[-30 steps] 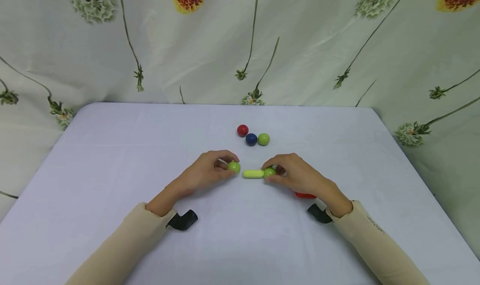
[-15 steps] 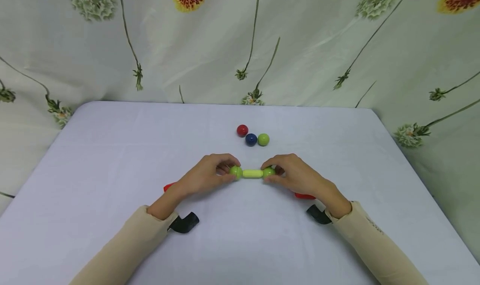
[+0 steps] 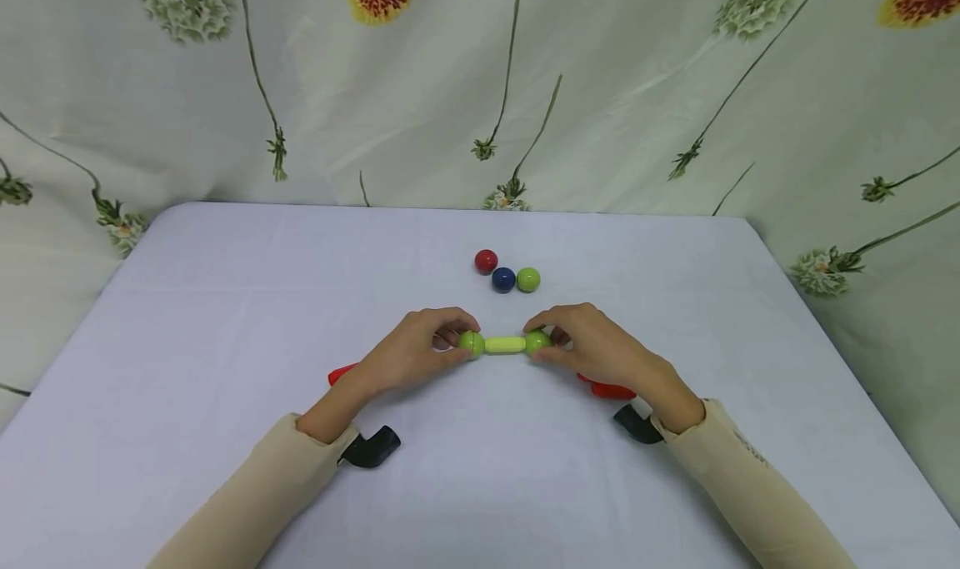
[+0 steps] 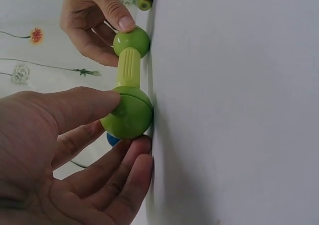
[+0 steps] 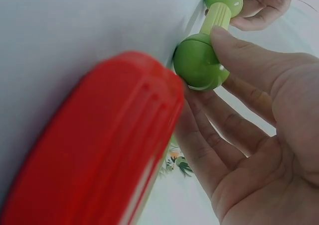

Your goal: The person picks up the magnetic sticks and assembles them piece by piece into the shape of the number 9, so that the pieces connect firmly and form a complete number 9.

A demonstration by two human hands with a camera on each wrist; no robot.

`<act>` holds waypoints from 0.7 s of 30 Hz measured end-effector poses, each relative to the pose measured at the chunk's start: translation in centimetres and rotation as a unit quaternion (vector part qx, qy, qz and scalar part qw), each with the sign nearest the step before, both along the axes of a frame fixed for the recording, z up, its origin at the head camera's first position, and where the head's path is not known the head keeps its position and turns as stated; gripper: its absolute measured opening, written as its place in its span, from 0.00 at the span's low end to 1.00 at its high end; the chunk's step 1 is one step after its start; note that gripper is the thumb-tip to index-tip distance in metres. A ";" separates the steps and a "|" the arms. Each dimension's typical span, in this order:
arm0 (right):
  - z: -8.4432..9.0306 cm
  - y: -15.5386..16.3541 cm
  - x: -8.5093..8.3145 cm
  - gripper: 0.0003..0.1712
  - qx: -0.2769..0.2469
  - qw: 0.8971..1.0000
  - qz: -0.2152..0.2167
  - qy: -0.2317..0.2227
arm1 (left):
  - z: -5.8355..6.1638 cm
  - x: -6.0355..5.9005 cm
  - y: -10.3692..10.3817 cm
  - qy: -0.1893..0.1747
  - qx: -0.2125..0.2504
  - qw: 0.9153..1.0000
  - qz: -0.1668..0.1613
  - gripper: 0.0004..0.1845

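Note:
My left hand [image 3: 420, 348] pinches a green ball [image 4: 130, 118] between thumb and fingers. A matching green ball [image 5: 195, 61] is pinched by my right hand [image 3: 596, 348]. Between them lies a short yellow-green grooved rod [image 3: 505, 346], lined up with both balls and meeting each one at an end. The left wrist view shows a thin seam line around the nearer ball. All three pieces are low over the white tabletop in the middle of the head view.
Beyond the hands sit a red ball [image 3: 486, 261], a blue ball [image 3: 503, 280] and another green ball [image 3: 528, 280]. A red grooved bar [image 5: 107, 140] lies by my right wrist, and a red piece [image 3: 341, 374] shows behind my left wrist. A flowered cloth [image 3: 420, 94] hangs behind the table.
My left hand has brought its ball slightly down against the rod's left end, closing the gap between them. My right hand stays nearly still. The red piece behind my left wrist has come into view.

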State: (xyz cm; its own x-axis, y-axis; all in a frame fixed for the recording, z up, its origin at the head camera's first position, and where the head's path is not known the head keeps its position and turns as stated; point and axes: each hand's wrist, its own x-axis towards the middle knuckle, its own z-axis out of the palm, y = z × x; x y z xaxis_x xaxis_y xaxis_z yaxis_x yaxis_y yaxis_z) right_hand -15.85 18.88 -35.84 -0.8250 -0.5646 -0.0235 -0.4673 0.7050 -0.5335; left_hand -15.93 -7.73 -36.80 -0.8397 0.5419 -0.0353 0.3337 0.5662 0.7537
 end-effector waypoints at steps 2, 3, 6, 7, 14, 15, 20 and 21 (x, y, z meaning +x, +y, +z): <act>-0.1 0.0 0.0 0.19 -0.003 1.000 0.001 0.000 | 0.0 0.1 0.0 -0.002 0.001 1.000 0.002 0.15; -0.1 0.0 0.1 0.19 -0.004 1.000 0.002 0.000 | 0.0 0.1 -0.1 -0.004 0.002 1.000 0.002 0.15; -0.2 0.0 0.1 0.19 -0.005 1.000 0.003 0.001 | 0.1 0.2 -0.2 -0.004 0.004 1.000 0.002 0.16; -0.3 0.1 0.1 0.18 -0.005 1.000 0.004 0.002 | 0.2 0.2 -0.3 -0.002 0.006 1.000 0.003 0.16; -0.3 0.1 0.0 0.18 -0.006 1.000 0.004 0.007 | 1.3 0.4 -1.4 -0.006 0.017 0.999 0.026 0.16; -0.3 0.1 0.0 0.18 -0.008 1.000 0.003 0.004 | 1.5 0.5 -1.6 -0.008 0.017 0.999 0.028 0.16; -0.4 0.3 -0.1 0.18 -0.010 1.000 -0.002 -0.003 | 2.3 0.9 -2.9 0.004 0.002 1.000 0.028 0.15; -0.4 0.3 -0.1 0.18 -0.010 1.000 -0.001 -0.004 | 2.4 1.0 -3.2 0.009 0.000 1.000 0.027 0.15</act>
State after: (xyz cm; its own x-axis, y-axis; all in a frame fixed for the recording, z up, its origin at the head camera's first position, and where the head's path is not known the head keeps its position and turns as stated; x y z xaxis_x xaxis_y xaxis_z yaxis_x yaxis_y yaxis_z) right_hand -15.97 19.17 -36.27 -0.8259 -0.5635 -0.0184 -0.4619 0.6949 -0.5511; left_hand -14.90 -10.95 -34.37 -0.8684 0.4954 -0.0198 0.3165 0.5846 0.7470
